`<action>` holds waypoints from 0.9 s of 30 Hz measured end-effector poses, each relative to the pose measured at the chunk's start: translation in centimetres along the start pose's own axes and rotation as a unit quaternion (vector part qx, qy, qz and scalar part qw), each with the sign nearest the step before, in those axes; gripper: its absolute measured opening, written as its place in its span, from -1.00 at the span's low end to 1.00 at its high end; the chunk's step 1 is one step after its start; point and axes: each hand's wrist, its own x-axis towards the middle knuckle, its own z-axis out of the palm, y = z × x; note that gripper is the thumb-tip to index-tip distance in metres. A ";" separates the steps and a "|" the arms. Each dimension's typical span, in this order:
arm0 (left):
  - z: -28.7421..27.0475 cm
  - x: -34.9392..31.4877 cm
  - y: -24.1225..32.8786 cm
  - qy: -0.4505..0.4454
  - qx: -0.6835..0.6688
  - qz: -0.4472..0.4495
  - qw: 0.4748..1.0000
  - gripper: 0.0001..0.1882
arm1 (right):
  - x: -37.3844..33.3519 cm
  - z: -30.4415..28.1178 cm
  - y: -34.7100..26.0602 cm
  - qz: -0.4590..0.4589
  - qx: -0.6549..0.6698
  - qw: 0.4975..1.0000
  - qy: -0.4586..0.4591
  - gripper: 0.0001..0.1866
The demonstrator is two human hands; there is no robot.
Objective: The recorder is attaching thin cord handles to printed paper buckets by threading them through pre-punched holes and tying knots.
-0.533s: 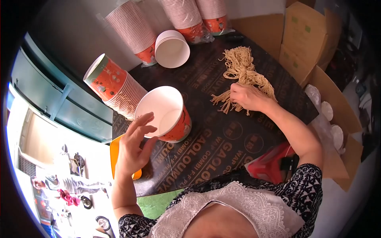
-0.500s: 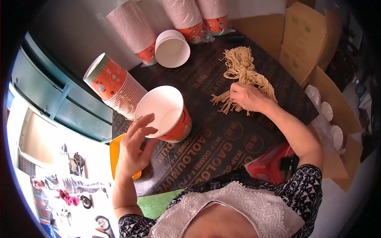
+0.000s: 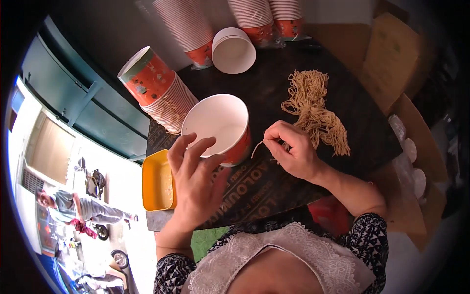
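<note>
Paper bowl (image 3: 218,125), empty, steadied by left hand (image 3: 196,179), fingers spread; right hand (image 3: 293,154) pinching noodle strands (image 3: 257,147)—portioning step, next needing a careful carry over the rim.

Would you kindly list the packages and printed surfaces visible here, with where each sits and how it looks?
Open paper cup: at the left hand, round, white inside, orange outside.
Printed cup stack: lying left of it, orange with green rim band.
Cardboard box: far right, brown, flaps open.
Tabletop: dark sheet with pale lettering, under the right hand.
No screens.
</note>
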 end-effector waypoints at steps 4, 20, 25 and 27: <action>-0.7 3.5 1.2 -0.032 0.014 -0.023 0.999 -0.54 | 2.8 -0.6 -2.4 0.031 0.008 0.999 -0.011 -0.95; 3.2 3.6 3.8 -0.027 0.025 0.011 0.999 -0.86 | -0.8 -6.5 4.7 0.028 -0.417 0.880 -0.226 -0.33; 3.7 1.7 3.8 -0.086 -0.052 0.064 0.993 -0.85 | -0.4 -9.8 9.0 0.108 -0.483 0.832 -0.251 -0.32; 3.5 0.3 4.3 -0.160 -0.138 0.030 0.977 -0.84 | 0.0 -10.9 9.8 0.188 -0.476 0.824 -0.243 -0.32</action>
